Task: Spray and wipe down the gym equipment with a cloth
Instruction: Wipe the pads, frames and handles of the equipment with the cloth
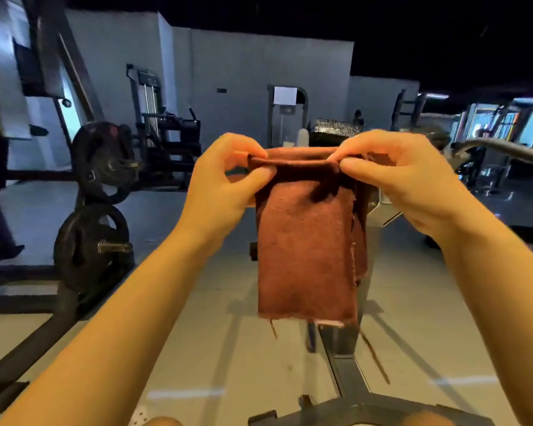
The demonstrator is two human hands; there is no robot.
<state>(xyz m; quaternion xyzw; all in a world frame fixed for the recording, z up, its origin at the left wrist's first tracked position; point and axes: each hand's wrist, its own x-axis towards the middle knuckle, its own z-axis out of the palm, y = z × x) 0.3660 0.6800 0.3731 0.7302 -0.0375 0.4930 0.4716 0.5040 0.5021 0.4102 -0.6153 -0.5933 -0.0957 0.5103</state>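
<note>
The cloth (308, 250) hangs mid-scene in the air over the floor and a machine frame (348, 376). It looks light, limp and frayed, best held by its folded top edge. The left hand (225, 182) and right hand (394, 176) each pinch that edge; the rest drops below the grip.

Nothing legible is showing from where I'm looking. The white sheet (285, 95) on the far machine (286, 115) is reading blank, the small dark plate (222, 91) on the back wall (243, 72) is blurring out, and the weight plates (100, 161) are showing markings too dim to read.
</note>
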